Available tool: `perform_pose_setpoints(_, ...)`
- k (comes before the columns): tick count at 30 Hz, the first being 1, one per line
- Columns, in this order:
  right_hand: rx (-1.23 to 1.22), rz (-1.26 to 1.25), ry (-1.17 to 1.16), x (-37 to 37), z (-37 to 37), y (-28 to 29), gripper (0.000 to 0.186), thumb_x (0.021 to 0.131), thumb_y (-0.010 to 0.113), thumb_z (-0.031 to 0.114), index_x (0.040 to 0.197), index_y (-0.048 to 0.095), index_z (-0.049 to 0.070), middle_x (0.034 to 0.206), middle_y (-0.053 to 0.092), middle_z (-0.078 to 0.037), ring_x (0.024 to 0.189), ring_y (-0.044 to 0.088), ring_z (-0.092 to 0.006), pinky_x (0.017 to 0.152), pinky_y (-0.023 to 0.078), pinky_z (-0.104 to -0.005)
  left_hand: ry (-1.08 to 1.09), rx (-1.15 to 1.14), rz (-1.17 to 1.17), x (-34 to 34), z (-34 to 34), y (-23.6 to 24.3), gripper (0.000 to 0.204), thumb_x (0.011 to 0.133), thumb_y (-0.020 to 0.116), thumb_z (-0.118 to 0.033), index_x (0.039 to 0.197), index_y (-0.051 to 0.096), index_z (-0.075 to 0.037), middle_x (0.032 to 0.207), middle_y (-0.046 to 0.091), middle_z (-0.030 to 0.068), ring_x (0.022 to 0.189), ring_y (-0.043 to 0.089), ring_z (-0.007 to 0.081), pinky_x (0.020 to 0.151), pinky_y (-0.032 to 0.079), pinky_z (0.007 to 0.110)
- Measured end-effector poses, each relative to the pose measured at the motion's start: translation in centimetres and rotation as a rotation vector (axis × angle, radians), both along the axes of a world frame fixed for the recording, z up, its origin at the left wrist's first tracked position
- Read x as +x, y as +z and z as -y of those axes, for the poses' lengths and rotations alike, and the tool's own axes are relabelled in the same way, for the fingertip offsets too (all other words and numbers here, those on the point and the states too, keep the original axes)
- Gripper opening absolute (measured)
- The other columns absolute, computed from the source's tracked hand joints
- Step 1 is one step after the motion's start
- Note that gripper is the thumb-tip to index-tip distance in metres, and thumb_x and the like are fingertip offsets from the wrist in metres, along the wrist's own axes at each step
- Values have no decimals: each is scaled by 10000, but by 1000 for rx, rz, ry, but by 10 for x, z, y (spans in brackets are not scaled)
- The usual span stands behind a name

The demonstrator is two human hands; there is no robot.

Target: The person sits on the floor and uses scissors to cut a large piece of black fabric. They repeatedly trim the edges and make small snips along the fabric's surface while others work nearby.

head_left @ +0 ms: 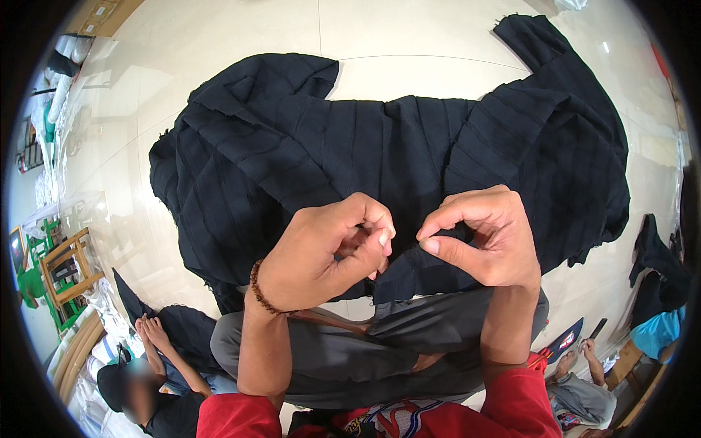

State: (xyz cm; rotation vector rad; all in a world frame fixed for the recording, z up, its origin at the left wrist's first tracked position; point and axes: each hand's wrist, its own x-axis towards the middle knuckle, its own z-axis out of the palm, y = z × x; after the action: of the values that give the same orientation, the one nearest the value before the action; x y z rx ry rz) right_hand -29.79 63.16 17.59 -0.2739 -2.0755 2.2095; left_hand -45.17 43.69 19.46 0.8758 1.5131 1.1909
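A large dark navy, nearly black cloth [365, 139] with pleat-like bands and frayed edges lies bunched across the floor and reaches my lap. Above its near part, both my hands are raised a short way apart. My left hand [314, 252], a beaded bracelet [261, 289] at its wrist, is closed with thumb and forefinger pinched. Facing it, my right hand [496, 233] also makes a pinch, its thumb and forefinger tips almost together. Whatever the fingertips hold, if anything, is too fine to see. Beneath the hands, a cloth corner [401, 281] rests over my grey trousers [328, 350].
Pale tiles [409, 73] cover the floor. At lower left a person [142, 390] sits with dark cloth [186, 328], near a wooden frame [69, 266]. Another person [584, 394] sits at lower right. More dark cloth [657, 263] lies at the right edge; a cardboard box [102, 18] stands upper left.
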Motion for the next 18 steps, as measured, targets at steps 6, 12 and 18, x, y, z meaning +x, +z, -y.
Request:
perform_pose_setpoints(6,11,-30,6,-1,1,-1,98,787,757,-77,875,743,-38,763,726,-105,672,671,-114,605,479,-229,-16,-7,-39,3,-6,5,130,974,660,-75,1037,688,36,791,699,68,682,698,104,604,541,225)
perform_pose_setpoints(12,1,-34,0,-2,2,-2,90,790,757,-87,870,738,-51,770,725,-118,670,674,-120,602,483,-220,-22,73,-191,6,-9,3,83,895,739,-40,964,733,6,777,699,67,659,690,105,577,514,224)
perform_pose_setpoints(18,34,-3,10,-1,2,0,98,792,750,-93,880,741,-51,777,728,-119,679,678,-121,609,487,-219,28,68,-220,7,-8,2,61,865,719,13,923,735,4,720,693,45,602,629,58,530,446,211)
